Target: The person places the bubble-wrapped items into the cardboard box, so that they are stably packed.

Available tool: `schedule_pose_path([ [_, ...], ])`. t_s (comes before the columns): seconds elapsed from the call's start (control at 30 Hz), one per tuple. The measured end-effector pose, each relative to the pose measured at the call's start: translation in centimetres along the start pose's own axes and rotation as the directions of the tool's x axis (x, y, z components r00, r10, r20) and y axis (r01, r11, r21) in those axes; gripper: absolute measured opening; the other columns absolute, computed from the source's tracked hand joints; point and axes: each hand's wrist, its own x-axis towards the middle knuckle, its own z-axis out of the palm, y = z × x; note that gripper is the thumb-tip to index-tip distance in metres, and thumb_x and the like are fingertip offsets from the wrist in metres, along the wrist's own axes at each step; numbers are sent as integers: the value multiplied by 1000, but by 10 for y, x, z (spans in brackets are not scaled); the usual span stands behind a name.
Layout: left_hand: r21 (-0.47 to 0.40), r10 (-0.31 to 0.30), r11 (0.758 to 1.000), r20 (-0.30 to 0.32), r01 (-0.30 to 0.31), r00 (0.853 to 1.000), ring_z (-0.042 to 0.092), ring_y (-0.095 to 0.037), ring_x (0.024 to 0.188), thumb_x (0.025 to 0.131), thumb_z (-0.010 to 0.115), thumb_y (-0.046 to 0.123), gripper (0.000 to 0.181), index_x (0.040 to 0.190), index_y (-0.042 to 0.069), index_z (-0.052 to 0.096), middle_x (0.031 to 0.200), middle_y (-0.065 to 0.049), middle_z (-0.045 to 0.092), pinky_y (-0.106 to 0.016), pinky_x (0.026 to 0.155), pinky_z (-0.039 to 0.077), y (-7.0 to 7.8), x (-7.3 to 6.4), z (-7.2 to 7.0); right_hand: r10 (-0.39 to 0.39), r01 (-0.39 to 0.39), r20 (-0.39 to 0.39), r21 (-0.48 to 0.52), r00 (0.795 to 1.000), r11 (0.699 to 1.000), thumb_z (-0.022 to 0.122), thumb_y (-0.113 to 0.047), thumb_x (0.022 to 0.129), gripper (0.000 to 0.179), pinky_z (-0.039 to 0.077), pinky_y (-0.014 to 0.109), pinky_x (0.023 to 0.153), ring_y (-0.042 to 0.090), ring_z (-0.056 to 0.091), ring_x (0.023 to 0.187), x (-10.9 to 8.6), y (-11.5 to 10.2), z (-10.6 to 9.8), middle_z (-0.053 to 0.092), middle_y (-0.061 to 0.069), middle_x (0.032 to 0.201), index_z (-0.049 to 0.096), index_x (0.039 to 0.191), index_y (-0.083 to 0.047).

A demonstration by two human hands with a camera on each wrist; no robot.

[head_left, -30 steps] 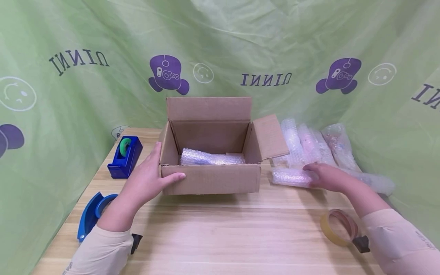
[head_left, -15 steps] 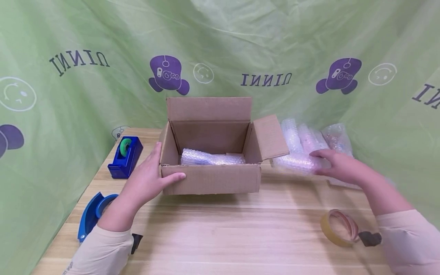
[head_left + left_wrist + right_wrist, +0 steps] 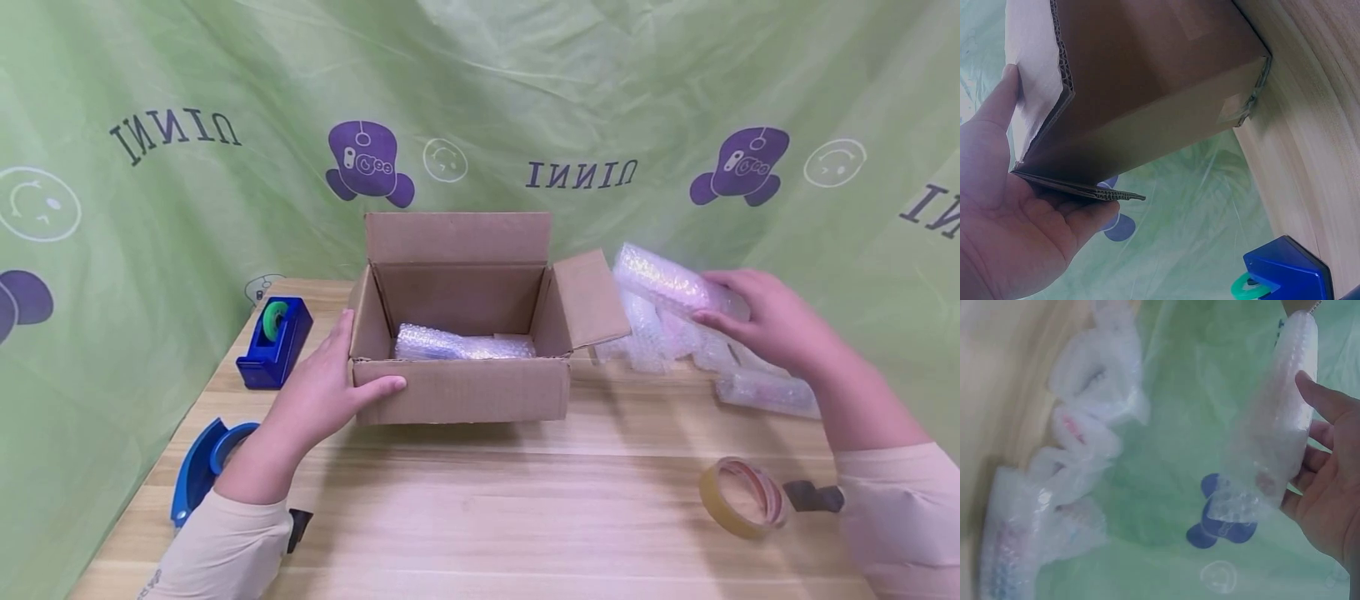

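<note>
My left hand [image 3: 321, 379] grips the near left corner of an open cardboard box [image 3: 461, 392], thumb over the front and fingers along the left side. In the left wrist view those fingers [image 3: 1094, 219] lie against a folded-out flap. Inside the box rests a bubble-wrapped bundle [image 3: 465, 344], its lower part hidden by the front wall. My right hand [image 3: 765, 317] holds a bubble-wrapped roll [image 3: 663, 279] in the air, right of the box. In the right wrist view the thumb presses one side of this wrapped roll [image 3: 1282, 419] and the fingers curl round the other.
More bubble-wrapped bundles [image 3: 675, 342] lie at the back right, with a single wrapped roll [image 3: 768, 393] nearer. A tape roll [image 3: 731, 504] lies front right. On the left stand a blue tape dispenser [image 3: 273, 346] with green tape and a blue tape gun [image 3: 197, 479]. Green cloth hangs behind.
My right hand has lifted the bubble-wrapped roll off the table, up and back, tilting it over the other bundles. My left hand and the box stay put.
</note>
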Motion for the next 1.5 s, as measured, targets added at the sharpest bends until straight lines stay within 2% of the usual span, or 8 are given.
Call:
schedule_pose_path([
  [0.27,7,7,1000,-3,-7,1000,21,-44,147,72,56,84,130,158,7,-4,164,-18,9,-60,115,27,0,1,2,8,-11,-75,-51,997,999,68,-36,92,63,27,70,104,53,39,126,9,-8,-14,49,31,137,49,139,1],
  [0.47,8,7,1000,-4,-7,1000,21,-44,147,72,57,84,130,158,7,-4,164,-19,9,-60,115,26,0,1,1,22,-25,-116,-21,993,999,66,-39,93,65,28,70,103,51,40,126,14,-17,-22,48,30,138,48,142,-1],
  [0.57,6,4,1000,-7,-4,1000,20,-44,147,72,57,84,130,158,7,-4,164,-19,8,-60,115,26,-1,1,1,-5,3,-121,-16,993,1000,68,-39,92,64,31,68,101,48,43,124,22,-29,-24,51,28,136,49,142,-4],
  [0.73,7,3,1000,-9,-3,1000,20,-44,147,73,57,83,130,158,6,-4,164,-19,8,-60,115,26,-2,0,1,-37,36,-84,-7,996,999,67,-43,92,64,31,68,102,45,41,128,38,-56,-25,49,24,140,49,144,-10],
  [0.97,-1,9,1000,-10,-9,1000,20,-43,147,73,58,82,130,158,6,-4,164,-18,9,-59,116,25,-1,1,2,-132,133,-57,9,990,991,66,-43,92,61,32,67,105,41,41,132,57,-90,-12,48,19,144,51,143,-14],
  [1.13,-9,3,1000,-8,-3,1000,19,-43,148,73,58,82,130,158,7,-4,164,-18,8,-59,116,25,0,1,2,-234,234,-55,5,971,972,69,-41,91,60,34,60,108,37,43,131,68,-109,5,51,16,140,53,141,-12],
  [1.37,9,6,1000,-15,-6,1000,20,-43,147,72,56,84,130,158,8,-5,164,-18,9,-60,116,25,-1,1,1,-303,303,-12,-1,953,953,69,-43,89,60,37,55,108,31,46,127,78,-131,29,55,12,136,55,139,-12],
  [1.5,7,8,1000,-15,-8,1000,20,-43,147,73,57,84,130,158,7,-5,164,-18,8,-59,116,25,-2,1,2,-357,358,18,-12,934,934,70,-42,89,58,38,50,108,30,49,126,80,-143,47,57,11,133,57,138,-12],
])
